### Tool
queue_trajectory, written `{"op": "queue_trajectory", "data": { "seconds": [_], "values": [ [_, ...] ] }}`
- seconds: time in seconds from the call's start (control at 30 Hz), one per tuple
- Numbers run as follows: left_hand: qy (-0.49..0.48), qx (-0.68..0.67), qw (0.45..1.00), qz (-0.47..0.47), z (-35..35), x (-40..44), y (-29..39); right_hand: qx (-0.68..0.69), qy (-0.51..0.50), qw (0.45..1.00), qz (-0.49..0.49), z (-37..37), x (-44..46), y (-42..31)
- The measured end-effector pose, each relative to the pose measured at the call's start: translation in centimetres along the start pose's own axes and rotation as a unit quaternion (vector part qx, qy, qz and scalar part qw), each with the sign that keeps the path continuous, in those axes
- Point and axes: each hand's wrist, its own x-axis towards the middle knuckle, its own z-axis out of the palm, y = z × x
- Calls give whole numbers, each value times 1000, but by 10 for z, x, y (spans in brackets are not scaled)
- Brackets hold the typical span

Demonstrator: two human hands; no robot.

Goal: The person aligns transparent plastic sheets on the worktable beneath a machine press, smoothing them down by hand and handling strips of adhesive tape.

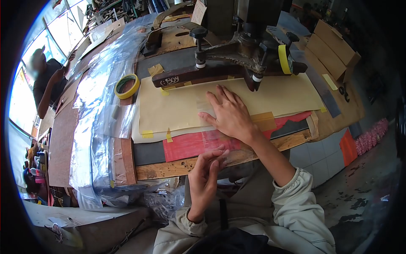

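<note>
My right hand (pixel 230 111) lies flat on the cream paper sheet (pixel 173 108), its fingers spread towards the dark clamp bar (pixel 186 77). Nearer to me, my left hand (pixel 206 175) is raised at the front wooden edge (pixel 169 170), fingers curled with thumb and fingertips close together around what looks like a clear film (pixel 224 153). That film overlaps the red sheet (pixel 190 146) under the paper. Yellow tape pieces (pixel 169 135) stick to the paper's front edge. A brown tape strip (pixel 263 121) lies right of my right wrist.
A yellow tape roll (pixel 127 86) rests left of the paper; another (pixel 285 59) hangs on the clamp. Clear plastic sheeting (pixel 95 110) covers the table's left part. A cardboard box (pixel 330 48) and black scissors (pixel 344 94) are at the right. A person (pixel 48 80) is at the far left.
</note>
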Motion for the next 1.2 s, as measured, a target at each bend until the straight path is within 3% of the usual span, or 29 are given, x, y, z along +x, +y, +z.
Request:
{"op": "queue_trajectory", "data": {
  "seconds": [0.77, 1.07, 1.2],
  "values": [
    [59, 43, 997, 37, 11, 0, -6, -25, -11, 1000, -3, 3, -3, 0],
    [76, 34, 996, 21, 14, 0, 1, 4, 47, 998, -44, -13, -14, -5],
    [89, 74, 993, 27, 8, -2, -6, 88, -42, 995, -19, -36, -50, -16]
  ]
}}
